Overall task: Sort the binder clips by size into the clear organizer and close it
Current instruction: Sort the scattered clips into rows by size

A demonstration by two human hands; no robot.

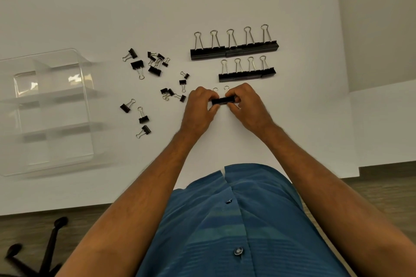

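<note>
White laminate made up the table point(225, 7), and everything sat on it. At 9 o'clock from the hands lay the clear organizer point(48, 110), open, its dividers showing and its compartments holding no clips that I could see; rigid thin plastic like that probably scratches and slides easily, so steadying it by a wall would be wise.

At 12 o'clock stood the row of 5 large clips point(234, 48), bodies touching, wire handles pointing away. Just nearer came the row of 4 medium clips point(246, 74), set the same way. Between the hands sat 2 smaller clips point(223, 100), side by side. The left hand point(200, 105) and the right hand point(246, 103) each pinched an end of that pair, fingers curled in, apparently squaring up a 3rd row.

From 9 to 10 o'clock of the hands lay the loose scatter of small clips point(155, 67), some tangled by their handles.

Judging by the look, these are light, stiff steel with springy handles that flop and snag. The black body is the safest hold, pinched across its flat sides; the handles would swing.
</note>
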